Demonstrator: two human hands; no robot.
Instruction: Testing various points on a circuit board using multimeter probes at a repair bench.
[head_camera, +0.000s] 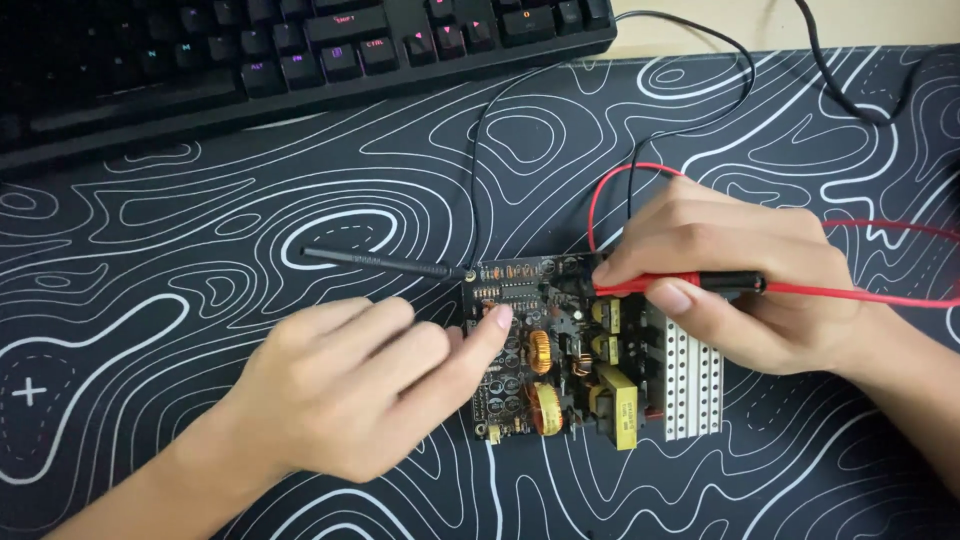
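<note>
A black circuit board (530, 300) with copper coils, yellow transformers and a silver heat sink (692, 385) lies on a black desk mat. My right hand (740, 285) pinches a red test probe (690, 285), its tip down on the board's upper middle. The fingers of my left hand (370, 385) are curled, and the index fingertip presses on the board's left edge. A black test probe (385, 262) lies on the mat, its tip at the board's top left corner, just above my left hand.
The black mat (150, 330) with white contour lines covers the desk. A black keyboard (300, 50) with lit keys sits at the back left. Black cables (700, 60) and a red lead (880, 295) run off to the right.
</note>
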